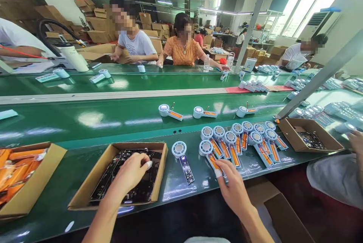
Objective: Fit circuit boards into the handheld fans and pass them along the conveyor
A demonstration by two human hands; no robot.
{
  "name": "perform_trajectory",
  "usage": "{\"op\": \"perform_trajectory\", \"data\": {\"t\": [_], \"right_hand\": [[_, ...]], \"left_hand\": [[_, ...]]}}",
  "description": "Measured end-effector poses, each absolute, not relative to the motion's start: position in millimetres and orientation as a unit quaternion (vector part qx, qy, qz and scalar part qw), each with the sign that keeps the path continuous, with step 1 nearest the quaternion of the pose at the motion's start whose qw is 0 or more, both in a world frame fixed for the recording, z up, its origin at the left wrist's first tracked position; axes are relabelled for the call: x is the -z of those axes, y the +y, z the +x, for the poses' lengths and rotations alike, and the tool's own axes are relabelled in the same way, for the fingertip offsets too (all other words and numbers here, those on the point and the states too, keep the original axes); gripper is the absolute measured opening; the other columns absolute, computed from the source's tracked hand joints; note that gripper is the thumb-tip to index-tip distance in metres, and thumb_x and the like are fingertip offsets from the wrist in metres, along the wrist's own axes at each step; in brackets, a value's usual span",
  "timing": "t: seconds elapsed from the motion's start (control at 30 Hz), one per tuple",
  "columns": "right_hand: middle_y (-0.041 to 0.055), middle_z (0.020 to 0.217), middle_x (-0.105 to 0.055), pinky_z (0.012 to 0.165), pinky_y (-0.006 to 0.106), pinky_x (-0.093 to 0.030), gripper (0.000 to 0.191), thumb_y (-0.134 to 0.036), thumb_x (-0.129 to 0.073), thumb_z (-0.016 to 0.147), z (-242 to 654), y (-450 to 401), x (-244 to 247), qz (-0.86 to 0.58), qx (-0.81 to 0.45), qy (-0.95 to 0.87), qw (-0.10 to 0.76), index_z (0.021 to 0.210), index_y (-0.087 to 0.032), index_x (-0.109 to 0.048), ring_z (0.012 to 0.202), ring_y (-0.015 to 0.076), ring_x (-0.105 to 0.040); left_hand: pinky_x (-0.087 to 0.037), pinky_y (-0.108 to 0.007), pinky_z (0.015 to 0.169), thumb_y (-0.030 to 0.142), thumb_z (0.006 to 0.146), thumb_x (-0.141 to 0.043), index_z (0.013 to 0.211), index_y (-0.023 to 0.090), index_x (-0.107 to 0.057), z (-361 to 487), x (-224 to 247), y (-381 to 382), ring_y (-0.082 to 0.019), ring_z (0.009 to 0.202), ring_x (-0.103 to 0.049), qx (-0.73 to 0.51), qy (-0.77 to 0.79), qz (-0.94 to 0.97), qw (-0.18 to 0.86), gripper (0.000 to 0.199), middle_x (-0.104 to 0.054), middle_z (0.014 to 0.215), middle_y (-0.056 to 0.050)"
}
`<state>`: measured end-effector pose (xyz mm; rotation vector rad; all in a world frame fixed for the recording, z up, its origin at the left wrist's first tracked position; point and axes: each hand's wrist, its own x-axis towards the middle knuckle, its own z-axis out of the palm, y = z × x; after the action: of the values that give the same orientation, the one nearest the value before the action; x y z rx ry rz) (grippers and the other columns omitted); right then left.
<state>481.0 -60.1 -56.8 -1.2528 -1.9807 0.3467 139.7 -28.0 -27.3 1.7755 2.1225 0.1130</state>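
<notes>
My left hand [133,171] is over a cardboard box [163,175] of black circuit boards [98,188]. Its fingers are curled toward the thumb, and whatever they pinch is hidden. My right hand [232,184] has its fingers at the handle end of a light-blue handheld fan body [206,147], gripping it near the bench edge. An orange battery shows in that handle. Between my hands lies another fan body [179,149] with a circuit board [186,171] along its handle and a small light glowing on it.
Several fan bodies with orange batteries [234,150] crowd together right of centre. A box of orange batteries [48,171] stands at left, a box of small parts [326,144] at right. Fan bodies [198,112] sit on the green conveyor [136,114]. Co-workers sit opposite; a hand shows at right.
</notes>
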Motion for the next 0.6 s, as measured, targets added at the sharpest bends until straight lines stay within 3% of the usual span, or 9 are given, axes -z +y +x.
{"op": "perform_trajectory", "data": {"t": [0.17, 0.33, 0.47, 0.53, 0.6], "right_hand": [[0.008, 0.094, -0.071, 0.069, 0.032, -0.056, 0.025, -0.018, -0.043, 0.099, 478.4, -35.3, 53.2, -0.539, -0.112, -0.767, 0.33, 0.114, -0.02, -0.062, 0.082, 0.0219, -0.069], [0.0096, 0.097, -0.069, 0.065, 0.03, -0.051, 0.025, -0.015, -0.052, 0.09, 458.5, -12.7, 57.2, -0.561, -0.067, -0.78, 0.27, 0.112, -0.019, -0.064, 0.085, 0.0245, -0.066], [0.0047, 0.087, -0.069, 0.067, 0.027, -0.05, 0.017, -0.016, -0.05, 0.092, 462.4, -16.5, 58.7, -0.511, -0.199, -0.765, 0.337, 0.095, -0.021, -0.066, 0.078, 0.019, -0.065], [0.0029, 0.082, -0.068, 0.064, 0.025, -0.05, 0.013, -0.021, -0.054, 0.092, 469.0, -23.3, 58.3, -0.504, -0.275, -0.728, 0.375, 0.09, -0.021, -0.066, 0.071, 0.0165, -0.063], [0.0022, 0.079, -0.068, 0.06, 0.024, -0.049, 0.013, -0.026, -0.056, 0.092, 474.5, -28.2, 57.9, -0.523, -0.31, -0.69, 0.393, 0.091, -0.02, -0.067, 0.067, 0.0154, -0.061]], "left_hand": [[-0.048, -0.028, 0.074, 0.025, 0.081, -0.053, 0.089, 0.024, -0.059, 138.3, 28.9, -32.3, -0.022, 0.087, -0.071, -0.034, 0.728, 0.633, 0.26, 0.01, -0.076, 0.09, -0.004], [-0.049, -0.033, 0.08, 0.02, 0.079, -0.055, 0.095, 0.021, -0.064, 138.9, 31.7, -33.6, -0.029, 0.1, -0.072, -0.007, 0.734, 0.632, 0.247, 0.019, -0.077, 0.105, -0.011], [-0.051, -0.038, 0.075, 0.024, 0.087, -0.043, 0.096, 0.02, -0.068, 126.6, 12.9, -43.8, -0.033, 0.092, -0.072, -0.051, 0.791, 0.592, 0.147, 0.026, -0.077, 0.098, -0.013], [-0.053, -0.039, 0.081, 0.031, 0.089, -0.043, 0.096, 0.024, -0.068, 114.9, 2.1, -55.5, -0.032, 0.095, -0.071, -0.147, 0.813, 0.555, 0.099, 0.026, -0.076, 0.109, -0.01], [-0.053, -0.04, 0.093, 0.038, 0.089, -0.047, 0.106, 0.03, -0.065, 106.9, -4.7, -69.2, -0.032, 0.111, -0.067, -0.242, 0.793, 0.552, 0.088, 0.026, -0.071, 0.125, -0.003]]}}
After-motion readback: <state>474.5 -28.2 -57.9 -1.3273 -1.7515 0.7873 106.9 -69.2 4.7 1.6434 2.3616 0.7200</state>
